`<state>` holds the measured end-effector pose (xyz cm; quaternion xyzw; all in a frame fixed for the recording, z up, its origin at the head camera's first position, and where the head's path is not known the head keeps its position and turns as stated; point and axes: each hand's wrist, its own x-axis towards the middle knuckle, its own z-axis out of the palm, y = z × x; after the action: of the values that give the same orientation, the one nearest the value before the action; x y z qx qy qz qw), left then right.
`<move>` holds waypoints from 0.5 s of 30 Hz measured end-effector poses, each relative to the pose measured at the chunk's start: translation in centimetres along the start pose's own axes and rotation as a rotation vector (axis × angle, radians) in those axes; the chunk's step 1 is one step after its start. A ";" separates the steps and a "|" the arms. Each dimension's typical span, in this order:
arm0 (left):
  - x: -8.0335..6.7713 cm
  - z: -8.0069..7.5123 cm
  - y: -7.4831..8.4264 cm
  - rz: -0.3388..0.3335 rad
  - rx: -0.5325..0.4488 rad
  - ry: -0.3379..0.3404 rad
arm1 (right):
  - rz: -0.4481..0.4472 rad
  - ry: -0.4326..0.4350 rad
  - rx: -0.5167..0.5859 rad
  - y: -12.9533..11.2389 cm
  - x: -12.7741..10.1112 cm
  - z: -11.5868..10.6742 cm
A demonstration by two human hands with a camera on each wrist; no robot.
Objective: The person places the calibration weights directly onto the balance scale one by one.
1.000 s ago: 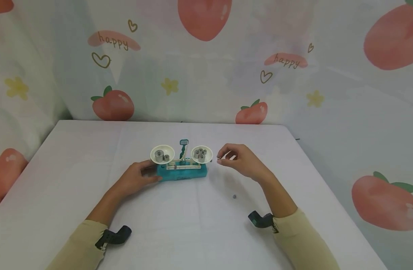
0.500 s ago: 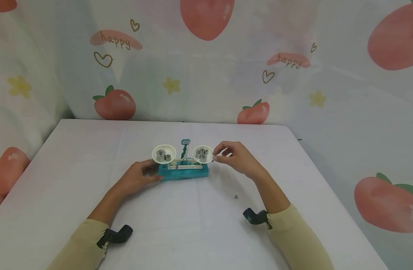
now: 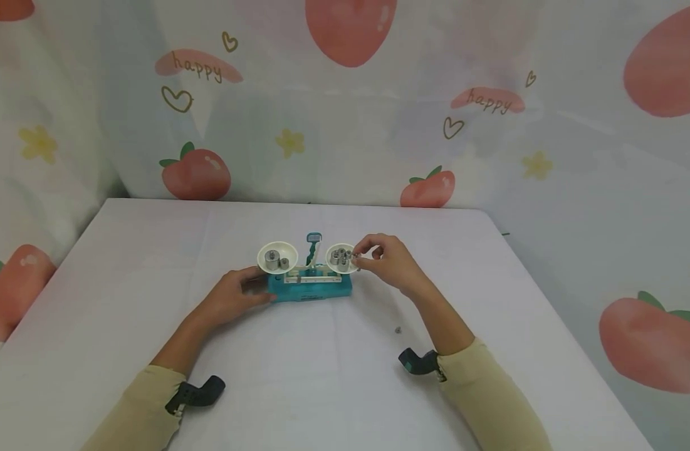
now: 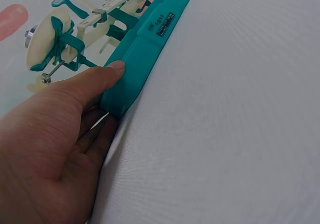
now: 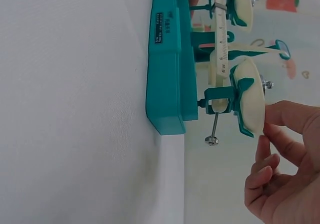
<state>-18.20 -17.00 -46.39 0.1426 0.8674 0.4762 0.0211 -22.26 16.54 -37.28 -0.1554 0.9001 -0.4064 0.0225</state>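
A teal balance scale [image 3: 309,289] with two cream pans stands toward the back of the table. My left hand [image 3: 232,295] grips the left end of its base, thumb on the front face, as the left wrist view shows [image 4: 65,134]. On the left pan [image 3: 292,248] sit a large and a smaller metal weight. Several metal weights stand on the right pan [image 3: 334,248]. My right hand [image 3: 391,263] pinches a small metal weight [image 3: 354,255] over the right pan's outer edge. In the right wrist view, the pan hides those fingertips.
One small metal weight [image 3: 398,329] lies on the white tablecloth [image 3: 299,376], in front of the scale and to its right. The scale's upright pointer [image 3: 313,244] rises between the pans. A printed cloth backdrop [image 3: 345,125] hangs behind the table.
My right hand has moved left with the small weight, from beside the right pan to over its edge. The left hand keeps its hold on the base.
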 end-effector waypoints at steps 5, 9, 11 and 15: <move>-0.1 0.0 0.0 -0.002 -0.006 0.000 | 0.019 0.034 -0.009 -0.4 0.1 0.5; 0.0 0.0 -0.1 -0.007 -0.013 -0.003 | 0.034 0.049 -0.012 -0.6 0.1 0.7; 0.0 0.0 0.0 -0.009 -0.009 -0.004 | 0.047 0.054 -0.018 -0.7 0.1 0.8; 0.1 0.0 -0.1 -0.014 0.001 -0.005 | 0.065 0.063 -0.022 -0.8 0.2 0.8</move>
<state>-18.32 -16.98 -46.46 0.1378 0.8687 0.4751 0.0262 -22.09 15.43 -37.26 -0.1135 0.9093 -0.4003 0.0057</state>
